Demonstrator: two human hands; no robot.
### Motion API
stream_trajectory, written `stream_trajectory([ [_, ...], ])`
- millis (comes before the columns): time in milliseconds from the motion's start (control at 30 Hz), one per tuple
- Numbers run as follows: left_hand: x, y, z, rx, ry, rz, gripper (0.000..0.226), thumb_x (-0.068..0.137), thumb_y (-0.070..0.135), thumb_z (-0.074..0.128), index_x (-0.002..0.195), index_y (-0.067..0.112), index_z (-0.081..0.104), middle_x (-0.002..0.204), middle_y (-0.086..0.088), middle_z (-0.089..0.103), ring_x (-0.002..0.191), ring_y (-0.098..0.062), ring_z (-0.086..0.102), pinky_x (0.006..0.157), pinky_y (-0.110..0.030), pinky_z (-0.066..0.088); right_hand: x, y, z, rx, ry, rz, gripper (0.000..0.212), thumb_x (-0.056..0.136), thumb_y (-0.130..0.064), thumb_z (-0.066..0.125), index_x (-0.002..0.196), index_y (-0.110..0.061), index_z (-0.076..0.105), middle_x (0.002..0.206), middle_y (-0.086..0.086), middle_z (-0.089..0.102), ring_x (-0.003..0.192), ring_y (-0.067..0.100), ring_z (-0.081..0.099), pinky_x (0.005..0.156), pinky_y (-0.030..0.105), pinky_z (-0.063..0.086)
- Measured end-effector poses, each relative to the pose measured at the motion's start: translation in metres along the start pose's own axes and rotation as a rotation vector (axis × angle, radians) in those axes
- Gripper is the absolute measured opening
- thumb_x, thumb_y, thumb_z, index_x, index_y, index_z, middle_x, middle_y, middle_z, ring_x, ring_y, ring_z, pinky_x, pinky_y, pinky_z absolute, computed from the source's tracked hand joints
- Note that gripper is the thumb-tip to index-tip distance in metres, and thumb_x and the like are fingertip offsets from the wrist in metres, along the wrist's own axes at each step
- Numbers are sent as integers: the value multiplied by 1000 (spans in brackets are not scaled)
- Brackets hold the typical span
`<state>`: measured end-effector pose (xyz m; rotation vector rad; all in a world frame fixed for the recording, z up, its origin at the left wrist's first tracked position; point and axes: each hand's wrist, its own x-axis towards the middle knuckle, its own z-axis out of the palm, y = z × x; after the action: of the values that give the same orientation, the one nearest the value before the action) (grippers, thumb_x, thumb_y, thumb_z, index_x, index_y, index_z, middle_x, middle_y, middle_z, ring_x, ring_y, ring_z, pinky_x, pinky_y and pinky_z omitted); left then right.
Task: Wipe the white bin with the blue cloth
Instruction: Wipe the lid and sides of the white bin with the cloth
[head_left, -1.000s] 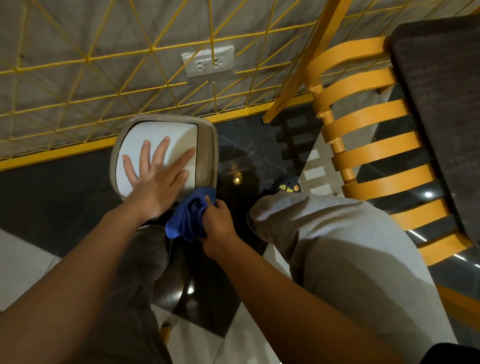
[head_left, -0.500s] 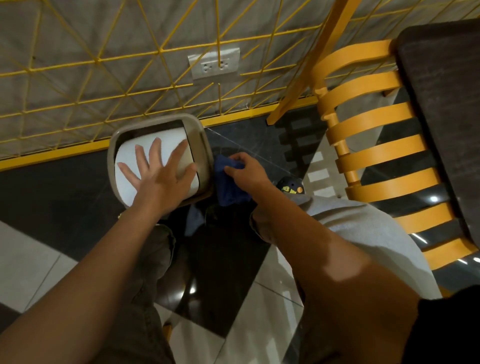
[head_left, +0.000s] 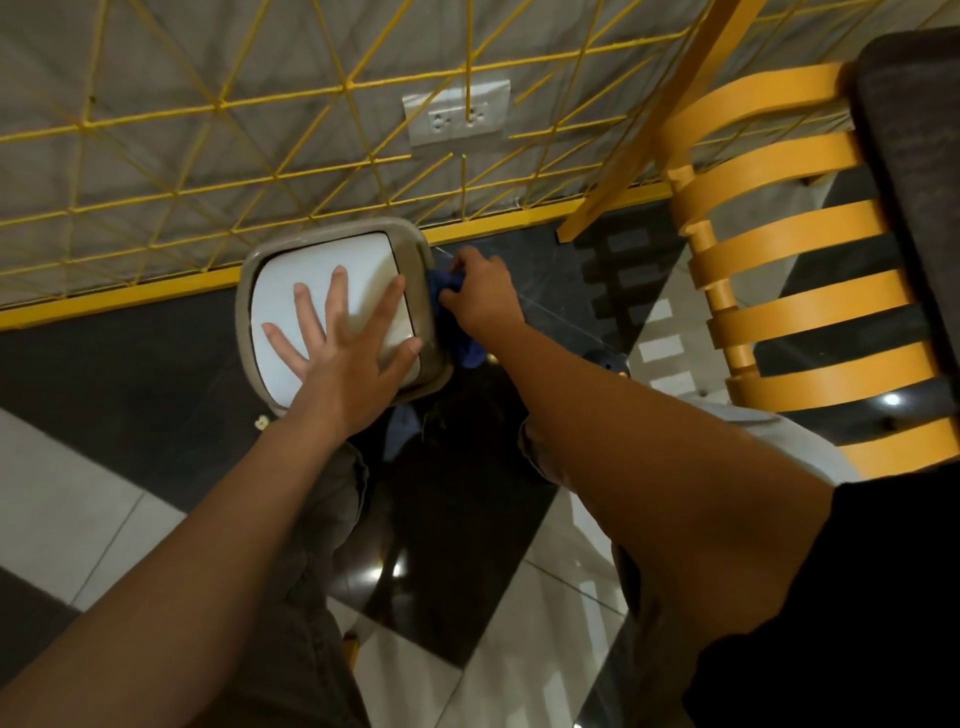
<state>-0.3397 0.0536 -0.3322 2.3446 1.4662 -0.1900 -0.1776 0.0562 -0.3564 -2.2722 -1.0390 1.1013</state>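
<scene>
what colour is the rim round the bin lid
Beige-grey, framing the white lid; the rim shows best in the head view.

Light was dim and warm; glare spots dotted the glossy floor (head_left: 467, 519) at 6 o'clock; edges bowed.

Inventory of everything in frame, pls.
white bin with beige rim: 1, white and beige, on the floor by the wall grid
crumpled blue cloth: 1, blue, at the bin's right side
yellow wire grid panel: 1, yellow, over the grey wall
white wall socket plate: 1, white, above the bin
orange slatted wooden chair: 1, orange, right
dark brown slab: 1, maybe a tabletop, far right
glossy tiled floor: 1, black and white
dark shoe with yellow mark: 1, right of the bin
grey trousers: 1 pair
black sleeve: 1, lower right
left hand: 1, flat, fingers spread on the bin's top
right hand: 1, grips the cloth at the bin's side
</scene>
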Motion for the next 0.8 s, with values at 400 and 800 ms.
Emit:
stream_trajectory([
  [400,0,-3,6,114,86,59,56,89,62,23,141,43,18,145,0,6,137,-48,16,100,-74,12,-28,26,5,56,-92,48,23,84,-13,58,106,-7,56,111,15,59,94,26,56,73,24,35],
  [800,-1,-45,-44,-169,-29,-102,79,76,76,29,144,46,2,158,4,-8,144,-27,-14,112,-51,-10,-78,55,38,636,-175,405,12,88,-17,56,100,-17,54,103,10,59,100,24,55,89,36,46],
])
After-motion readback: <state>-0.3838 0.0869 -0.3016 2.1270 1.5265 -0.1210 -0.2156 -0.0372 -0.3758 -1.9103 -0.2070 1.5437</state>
